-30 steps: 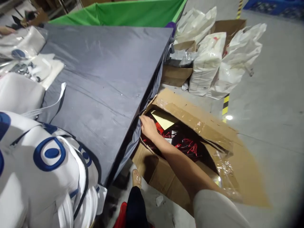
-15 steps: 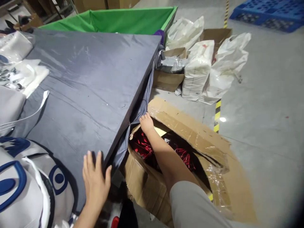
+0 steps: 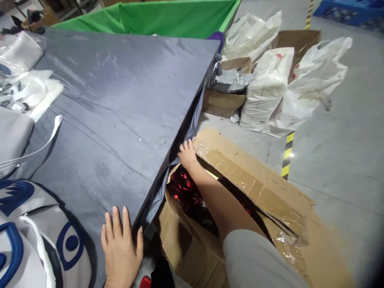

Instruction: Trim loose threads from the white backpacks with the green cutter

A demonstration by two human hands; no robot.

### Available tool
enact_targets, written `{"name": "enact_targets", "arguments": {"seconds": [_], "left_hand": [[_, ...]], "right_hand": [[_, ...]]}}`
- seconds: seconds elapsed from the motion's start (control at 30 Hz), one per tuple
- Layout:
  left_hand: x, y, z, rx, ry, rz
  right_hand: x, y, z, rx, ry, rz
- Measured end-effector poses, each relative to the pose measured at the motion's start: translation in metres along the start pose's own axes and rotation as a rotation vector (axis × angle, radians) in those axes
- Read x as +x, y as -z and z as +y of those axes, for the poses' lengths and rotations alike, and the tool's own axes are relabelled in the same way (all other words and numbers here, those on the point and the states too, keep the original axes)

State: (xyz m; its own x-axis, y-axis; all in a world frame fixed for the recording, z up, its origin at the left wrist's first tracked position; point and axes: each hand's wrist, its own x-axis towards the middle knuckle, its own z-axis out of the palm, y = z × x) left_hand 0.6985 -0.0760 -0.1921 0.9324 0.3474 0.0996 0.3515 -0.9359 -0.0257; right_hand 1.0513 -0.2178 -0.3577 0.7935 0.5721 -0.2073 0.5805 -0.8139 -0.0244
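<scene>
My left hand (image 3: 121,246) lies with fingers spread on the near right edge of the grey cloth-covered table (image 3: 120,108). My right arm reaches across a large cardboard box (image 3: 192,256) beside the table. At the box's far corner my right hand (image 3: 187,155) has its fingers apart, close to the grey cloth hanging from the table edge; whether it touches the cloth or the box I cannot tell. Shiny red tinsel-like material (image 3: 186,188) shows in the dark inside of the box. Left of my left hand sits a white stuffed item (image 3: 51,240) with blue eye-like embroidery.
Clear plastic bags (image 3: 22,90) lie at the table's left. Behind it stands a green fabric-lined bin (image 3: 177,18). White plastic bags (image 3: 267,88) and a smaller carton (image 3: 223,102) stand on the floor beyond the box, near yellow-black tape (image 3: 287,156). A blue pallet (image 3: 351,12) is at the upper right.
The view has shifted somewhat. My right hand's fingers have spread at the box's far corner, and the box's right flap sits closer to my forearm. My left hand stays on the table edge.
</scene>
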Motion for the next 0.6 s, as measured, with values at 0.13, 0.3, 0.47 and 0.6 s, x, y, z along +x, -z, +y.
{"name": "enact_targets", "arguments": {"seconds": [0.13,0.3,0.47,0.6], "left_hand": [[0.000,0.001,-0.003,-0.022,-0.009,-0.002],[0.000,0.001,-0.004,-0.029,-0.018,0.019],[0.001,0.002,-0.001,-0.020,-0.024,0.031],[0.001,0.004,0.000,-0.015,-0.009,0.001]], "right_hand": [[-0.008,-0.008,0.011,0.030,0.001,-0.076],[-0.016,-0.004,0.008,0.054,-0.030,-0.075],[-0.021,0.011,0.006,0.119,-0.043,-0.019],[-0.034,0.024,-0.002,0.234,-0.058,0.082]]}}
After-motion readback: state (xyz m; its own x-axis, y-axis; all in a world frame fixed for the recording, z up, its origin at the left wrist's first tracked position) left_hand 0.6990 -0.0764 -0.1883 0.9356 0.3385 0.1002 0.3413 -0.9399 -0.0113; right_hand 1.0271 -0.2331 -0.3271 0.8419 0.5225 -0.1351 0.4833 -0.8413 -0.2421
